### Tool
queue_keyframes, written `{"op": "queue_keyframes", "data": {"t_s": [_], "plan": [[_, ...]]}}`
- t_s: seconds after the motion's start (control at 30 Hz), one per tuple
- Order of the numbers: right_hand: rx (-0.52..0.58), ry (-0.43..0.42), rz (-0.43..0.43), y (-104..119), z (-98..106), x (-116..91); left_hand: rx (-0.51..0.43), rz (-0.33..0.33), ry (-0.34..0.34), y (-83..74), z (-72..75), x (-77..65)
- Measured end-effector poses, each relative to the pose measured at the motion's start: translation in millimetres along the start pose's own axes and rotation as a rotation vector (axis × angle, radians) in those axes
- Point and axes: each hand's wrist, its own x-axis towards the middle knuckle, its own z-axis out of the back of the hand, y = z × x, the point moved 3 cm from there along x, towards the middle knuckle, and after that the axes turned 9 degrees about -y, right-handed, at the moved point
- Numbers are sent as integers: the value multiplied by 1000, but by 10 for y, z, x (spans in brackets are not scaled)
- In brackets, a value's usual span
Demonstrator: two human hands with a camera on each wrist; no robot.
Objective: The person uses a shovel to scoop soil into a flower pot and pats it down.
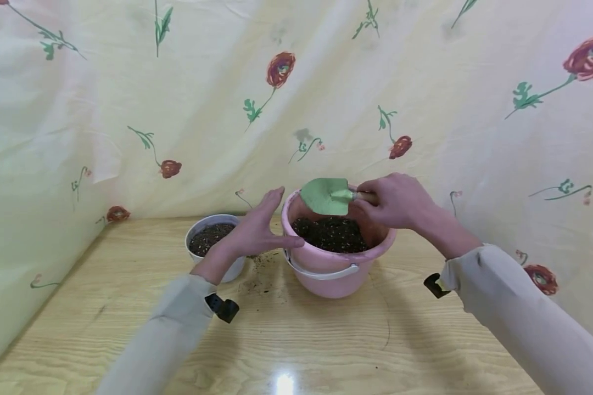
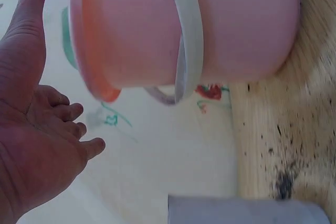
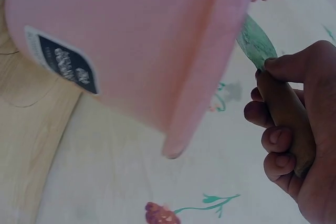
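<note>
My right hand (image 1: 395,200) grips the brown wooden handle (image 3: 286,114) of a trowel, its fingers curled round it. The trowel's green blade (image 1: 326,196) is over the mouth of a pink bucket (image 1: 333,277), pointing left. Dark soil (image 1: 333,233) with white specks lies inside the bucket. My left hand (image 1: 254,230) is at the bucket's left side, thumb and fingers spread, holding nothing. Its thumb is by the rim; whether it touches I cannot tell. Partly behind this hand stands a white pot (image 1: 232,271) with soil in it.
Spilled soil crumbs (image 1: 259,274) lie on the wooden table (image 1: 296,340) between pot and bucket. A white carry handle (image 1: 321,272) hangs down the bucket's front. Behind everything hangs a flowered cloth (image 1: 202,109), which also closes off the left and right sides.
</note>
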Motion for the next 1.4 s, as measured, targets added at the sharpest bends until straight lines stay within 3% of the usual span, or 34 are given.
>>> {"op": "queue_keyframes", "data": {"t_s": [0.13, 0.27, 0.47, 0.57, 0.87, 1.03, 1.27, 1.4], "plan": [[2, 38, 7, -55, -90, -15, -52, -17, 16, -70, -87, 65], [-12, 44, 32, -86, -185, -1, -39, -28, 33, -110, -154, 118], [-55, 60, 59, -123, -295, 17, -4, -232, 24, -176, -233, 194], [-67, 61, 64, -123, -351, 33, 4, -274, 0, -168, -261, 210], [-96, 104, 64, -89, -496, 97, 1, -192, 20, -133, -304, 201], [-57, 126, 110, -53, -555, 117, 18, -169, 36, -127, -314, 210], [-1, 181, 185, -30, -625, 96, 42, -86, 74, -117, -313, 201], [37, 196, 238, -28, -628, 72, 43, -108, 56, -125, -315, 210]]}}
